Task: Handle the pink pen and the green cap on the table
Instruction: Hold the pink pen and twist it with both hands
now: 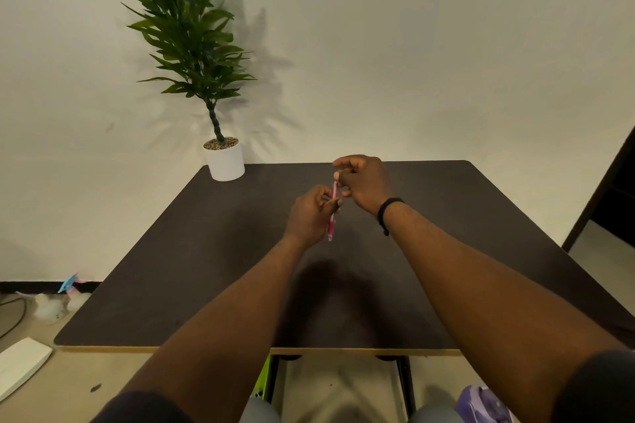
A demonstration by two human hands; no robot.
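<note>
The pink pen point(331, 221) is held nearly upright above the middle of the dark table point(178, 251). My left hand point(311, 215) pinches its shaft between thumb and fingers. My right hand point(364, 184) is closed around the pen's upper end, fingers curled over it. A black band circles the right wrist. The green cap is not visible; whatever sits at the pen's top is hidden inside my right hand.
A potted plant in a white pot point(225, 161) stands on the table's far left corner against the wall. On the floor at the left lie a white board point(20, 364), a cable and small toys point(65, 292). A purple object point(481, 402) sits under the table's near right.
</note>
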